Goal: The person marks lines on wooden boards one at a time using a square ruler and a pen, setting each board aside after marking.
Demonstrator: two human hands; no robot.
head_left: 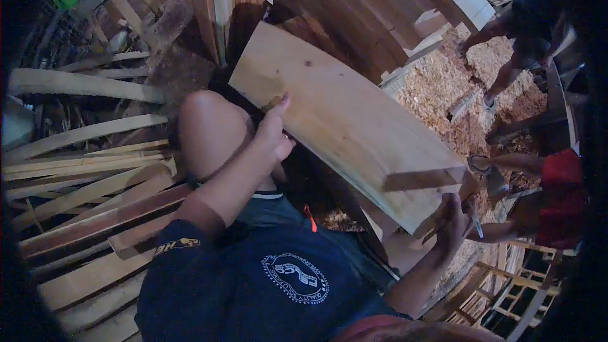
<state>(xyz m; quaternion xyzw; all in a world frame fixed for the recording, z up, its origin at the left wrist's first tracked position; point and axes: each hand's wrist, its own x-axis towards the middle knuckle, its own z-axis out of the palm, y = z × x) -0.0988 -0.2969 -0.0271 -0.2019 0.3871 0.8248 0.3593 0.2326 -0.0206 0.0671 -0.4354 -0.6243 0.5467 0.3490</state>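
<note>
A wide, pale wooden board [342, 114] with small dark knots lies slanted across the front of my body. My left hand [275, 133] grips its near edge, thumb on the top face and fingers curled below. At the lower right end my right hand [453, 225] is closed on the board's corner. A thin whitish stick [478, 228] pokes out beside the right fingers; its kind is unclear. Near that end is a darker brown wedge-shaped patch [423, 179], either a wood piece or a shadow. More wood [380, 218] shows under the board.
Curved boards [354, 6] are stacked just beyond. On the left, many wooden strips and planks [95, 177] lie piled. Wood shavings [437, 76] cover the floor at right, where other people's legs [506, 76] and red clothing [560, 199] show. A wooden frame [519, 285] stands lower right.
</note>
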